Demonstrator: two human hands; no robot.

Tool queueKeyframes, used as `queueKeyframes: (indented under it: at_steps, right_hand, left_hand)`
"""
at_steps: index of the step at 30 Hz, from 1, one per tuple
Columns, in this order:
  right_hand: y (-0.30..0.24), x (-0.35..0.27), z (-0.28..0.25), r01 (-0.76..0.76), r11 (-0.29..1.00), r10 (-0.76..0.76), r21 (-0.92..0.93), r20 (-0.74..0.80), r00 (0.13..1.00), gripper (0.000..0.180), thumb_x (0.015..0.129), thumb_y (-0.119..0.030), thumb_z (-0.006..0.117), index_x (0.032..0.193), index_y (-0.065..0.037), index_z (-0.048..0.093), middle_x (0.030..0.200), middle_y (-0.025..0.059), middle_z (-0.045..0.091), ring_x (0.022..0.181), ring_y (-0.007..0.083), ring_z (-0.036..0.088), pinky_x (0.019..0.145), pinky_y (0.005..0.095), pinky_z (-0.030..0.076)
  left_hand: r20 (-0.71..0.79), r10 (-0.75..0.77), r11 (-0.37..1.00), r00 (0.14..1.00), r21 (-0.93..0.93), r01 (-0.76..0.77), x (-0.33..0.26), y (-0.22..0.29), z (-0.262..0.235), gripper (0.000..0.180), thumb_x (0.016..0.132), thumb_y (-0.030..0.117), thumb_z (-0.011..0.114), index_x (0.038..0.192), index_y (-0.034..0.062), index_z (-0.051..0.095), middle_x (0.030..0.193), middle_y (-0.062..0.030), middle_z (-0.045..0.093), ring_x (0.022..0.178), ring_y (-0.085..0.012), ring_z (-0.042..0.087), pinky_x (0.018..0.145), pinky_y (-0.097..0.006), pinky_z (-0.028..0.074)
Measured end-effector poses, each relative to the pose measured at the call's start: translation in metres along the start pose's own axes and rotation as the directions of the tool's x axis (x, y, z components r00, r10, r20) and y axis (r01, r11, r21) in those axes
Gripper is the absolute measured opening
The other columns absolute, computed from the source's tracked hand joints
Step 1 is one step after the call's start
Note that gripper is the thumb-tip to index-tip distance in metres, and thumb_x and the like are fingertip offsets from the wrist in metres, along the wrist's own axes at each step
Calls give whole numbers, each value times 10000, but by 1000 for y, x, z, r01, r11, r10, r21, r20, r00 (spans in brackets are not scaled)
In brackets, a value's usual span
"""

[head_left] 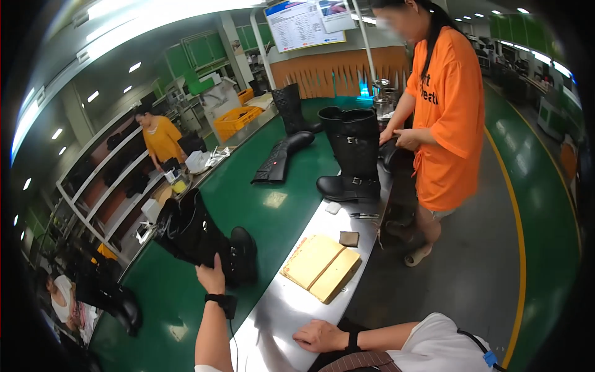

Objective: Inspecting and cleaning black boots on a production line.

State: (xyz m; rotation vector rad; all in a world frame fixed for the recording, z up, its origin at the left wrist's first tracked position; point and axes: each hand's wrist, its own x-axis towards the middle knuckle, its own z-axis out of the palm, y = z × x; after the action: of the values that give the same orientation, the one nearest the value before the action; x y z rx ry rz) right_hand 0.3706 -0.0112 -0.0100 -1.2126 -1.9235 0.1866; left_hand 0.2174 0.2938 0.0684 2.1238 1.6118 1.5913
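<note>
My left hand [212, 275] reaches up from the lower edge and rests on the shaft of a tall black boot [204, 239] that lies tilted on the green conveyor belt [279, 186]. A black band sits on that wrist. My right hand [317, 336] lies flat and empty on the metal side ledge [282, 310] near me. A tan folded pad [322, 266] lies on the ledge just beyond that hand.
Farther up the belt stand an upright pair of black boots [352, 155], a boot lying on its side [282, 158] and another upright one [291, 108]. A person in an orange shirt [443, 118] works at the right. Another person in orange [160, 137] stands at the left.
</note>
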Motion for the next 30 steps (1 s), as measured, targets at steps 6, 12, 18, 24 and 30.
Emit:
queueKeyframes:
  at_steps: [6, 12, 18, 24, 30]
  right_hand:
    - [-10, 2, -18, -211, 968, 197, 137, 111, 974, 452, 870, -317, 633, 1263, -117, 534, 921, 89, 605, 808, 275, 607, 770, 371, 485]
    - [-58, 71, -39, 108, 931, -71, 348, -119, 990, 1108, 733, -520, 757, 1496, 15, 158, 1482, 264, 263, 1368, 382, 292, 1128, 461, 256]
    - [-77, 73, -31, 77, 921, -30, 381, -129, 991, 1095, 660, -310, 823, 1487, 18, 186, 1457, 270, 274, 1340, 429, 314, 1130, 454, 272]
    - [-65, 66, -44, -45, 892, 133, 449, -166, 977, 775, 773, -100, 734, 1451, -57, 361, 1374, 192, 465, 1269, 367, 449, 1080, 396, 362]
    - [-39, 72, -61, -68, 872, 238, 485, -299, 924, 468, 877, -25, 632, 1330, -28, 513, 1163, 166, 611, 1026, 270, 622, 875, 328, 492]
  left_hand:
    - [50, 39, 991, 998, 128, -45, -20, 62, -105, 320, 834, 222, 684, 837, -98, 674, 809, -266, 657, 767, -443, 632, 685, -478, 498]
    - [215, 201, 946, 956, 210, -247, -126, 156, -214, 316, 772, 127, 687, 1015, -73, 658, 845, -247, 666, 750, -410, 637, 669, -460, 494]
    - [467, 136, 989, 874, -14, -146, -185, 119, -261, 493, 877, 350, 506, 1098, -79, 603, 1020, -322, 610, 976, -486, 557, 864, -508, 428]
    - [295, 44, 994, 954, 87, -73, -188, 122, -261, 446, 874, 21, 568, 1318, 64, 556, 946, -209, 653, 678, -286, 559, 622, -367, 469]
    - [153, -261, 950, 953, 214, 226, -195, 123, -259, 405, 871, -28, 529, 1260, 50, 612, 1129, -229, 637, 854, -377, 630, 743, -410, 500]
